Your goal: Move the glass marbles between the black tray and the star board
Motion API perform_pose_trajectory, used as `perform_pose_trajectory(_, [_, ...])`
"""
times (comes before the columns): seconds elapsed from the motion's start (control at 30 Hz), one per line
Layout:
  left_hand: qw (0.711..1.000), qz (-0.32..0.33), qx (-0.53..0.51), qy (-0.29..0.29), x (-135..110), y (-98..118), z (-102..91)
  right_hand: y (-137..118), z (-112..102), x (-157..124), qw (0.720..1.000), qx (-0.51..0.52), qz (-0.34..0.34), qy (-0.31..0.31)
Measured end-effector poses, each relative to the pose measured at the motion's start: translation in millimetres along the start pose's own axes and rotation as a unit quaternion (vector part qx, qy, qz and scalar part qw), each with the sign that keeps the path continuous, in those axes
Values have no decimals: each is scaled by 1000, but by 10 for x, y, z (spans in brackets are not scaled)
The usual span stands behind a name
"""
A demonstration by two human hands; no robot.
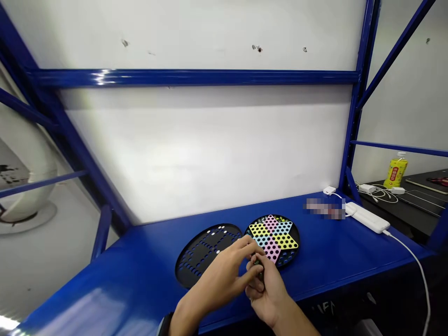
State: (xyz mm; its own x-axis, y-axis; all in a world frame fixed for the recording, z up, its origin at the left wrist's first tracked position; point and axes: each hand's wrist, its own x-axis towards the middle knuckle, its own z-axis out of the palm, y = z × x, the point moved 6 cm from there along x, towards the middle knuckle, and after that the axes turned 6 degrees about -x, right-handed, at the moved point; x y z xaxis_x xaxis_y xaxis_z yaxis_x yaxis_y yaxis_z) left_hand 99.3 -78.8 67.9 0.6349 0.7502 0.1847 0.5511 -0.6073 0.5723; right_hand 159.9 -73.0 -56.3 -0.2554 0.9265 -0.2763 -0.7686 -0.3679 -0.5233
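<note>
A round Chinese checkers board [276, 232] with a star of yellow, pink and light blue fields lies on the blue shelf top [343, 247]. Left of it lies a black round perforated tray [203, 252] with a few white dots. My left hand [224, 275] and my right hand [268, 291] meet just in front of the board's near edge. Both have their fingers curled together around a small dark thing I cannot make out.
A white power strip [367, 218] with a cable lies at the shelf's right end, a white adapter [329, 190] behind it. Blue rack posts and beams frame the shelf. To the right, a black table carries a yellow bottle [395, 171] and white chargers.
</note>
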Motion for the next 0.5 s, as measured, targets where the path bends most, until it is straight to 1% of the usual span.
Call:
perform_pose_trajectory(0.07, [1000, 10, -6, 29, -15, 8, -91, -227, -32, -3, 998, -49, -39, -1])
perform_pose_trajectory(0.1, [999, 10, -5, 40, -21, -5, -130, -397, -64, -6, 992, -99, -74, 2])
perform_pose_trajectory(0.13, [999, 8, -2, 47, -26, -26, -162, -602, -101, -14, 978, -169, -123, 6])
perform_pose_trajectory(0.17, [999, 5, 2, 51, -29, -52, -185, -831, -143, -27, 950, -255, -180, 16])
perform_pose_trajectory(0.2, [999, 4, 4, 54, -30, -78, -203, -1068, -192, -45, 900, -359, -241, 44])
perform_pose_trajectory(0.23, [998, 4, 5, 58, -30, -101, -215, -1293, -235, -65, 827, -471, -296, 83])
perform_pose_trajectory(0.27, [998, 5, 4, 60, -28, -120, -222, -1483, -284, -74, 745, -568, -326, 129])
perform_pose_trajectory(0.3, [998, 6, 4, 62, -26, -135, -225, -1622, -340, -55, 669, -649, -321, 167])
perform_pose_trajectory(0.33, [998, 5, 4, 61, -24, -146, -224, -1713, -407, -11, 607, -716, -284, 192])
perform_pose_trajectory(0.37, [998, 4, 4, 61, -23, -154, -222, -1762, -476, 43, 558, -772, -231, 201])
perform_pose_trajectory(0.4, [998, 2, 4, 60, -23, -158, -222, -1782, -537, 88, 517, -814, -176, 200])
perform_pose_trajectory(0.47, [998, 1, 1, 58, -27, -159, -228, -1777, -616, 133, 453, -868, -86, 185])
perform_pose_trajectory(0.5, [998, 1, -2, 59, -32, -159, -235, -1767, -629, 137, 426, -886, -57, 176])
